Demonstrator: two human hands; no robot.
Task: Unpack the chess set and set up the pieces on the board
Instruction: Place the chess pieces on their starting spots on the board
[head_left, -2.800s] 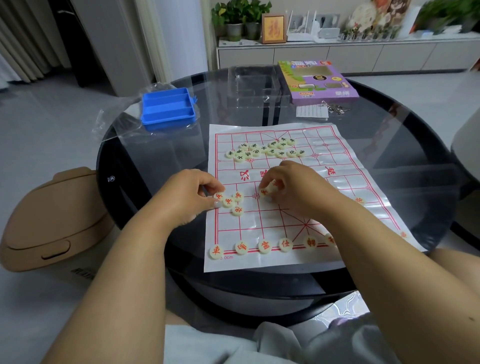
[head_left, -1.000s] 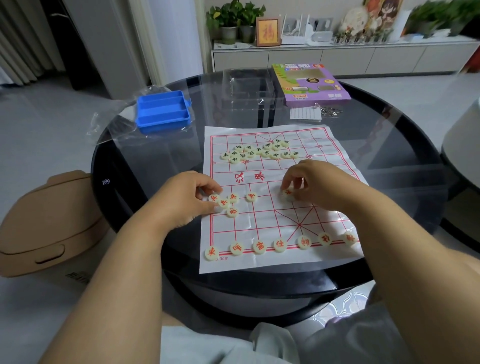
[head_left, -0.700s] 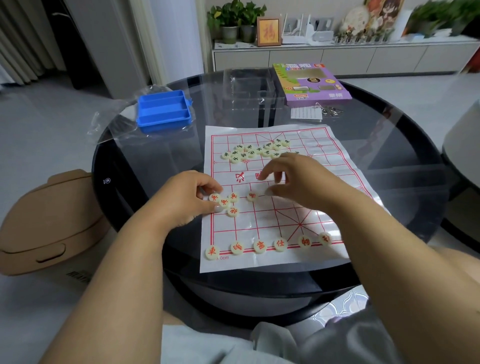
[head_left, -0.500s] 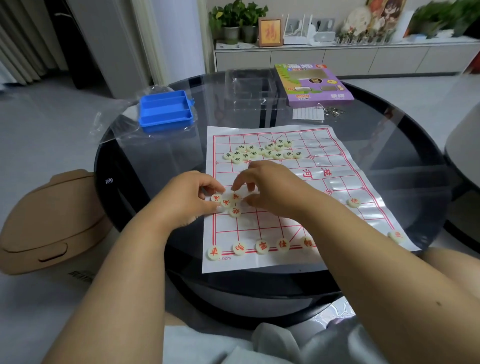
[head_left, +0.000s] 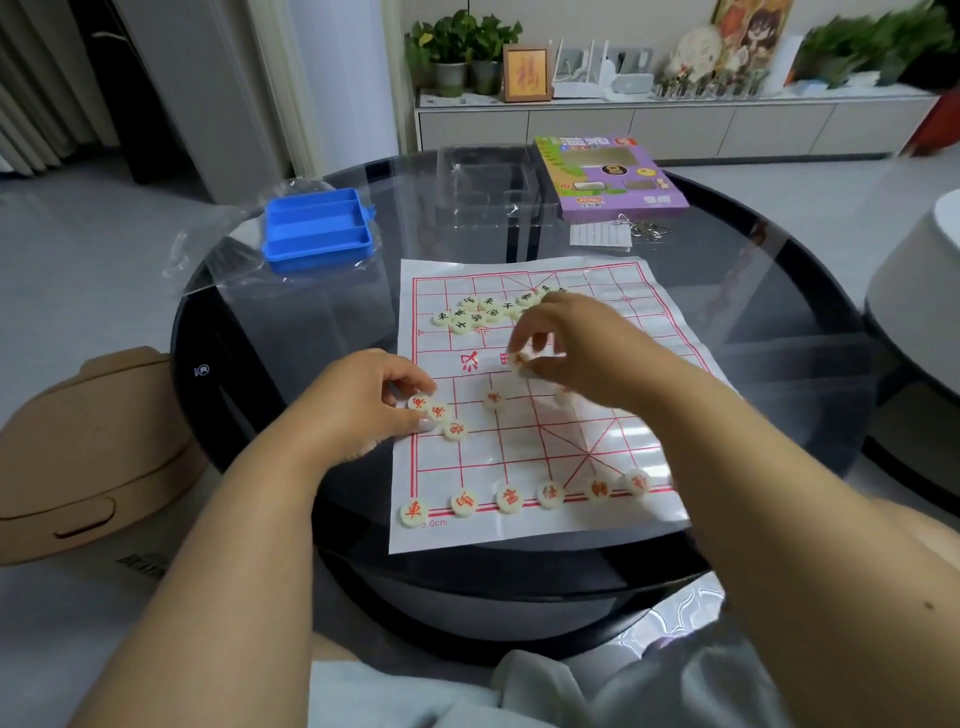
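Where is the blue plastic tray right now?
In the head view the blue tray sits on the glass table at far left, on a clear plastic bag, beyond the board's far-left corner.

**A living room in soft, even light**

A round dark glass table (head_left: 779, 322) stands on a pale grey floor (head_left: 93, 249). Along the far wall runs a low white sideboard (head_left: 675, 122) carrying potted plants (head_left: 460, 49), a framed picture (head_left: 526, 73) and a white router (head_left: 582, 73). Pale curtains (head_left: 31, 104) hang at the left. A tan rounded lid (head_left: 88, 441) sits beside the table.
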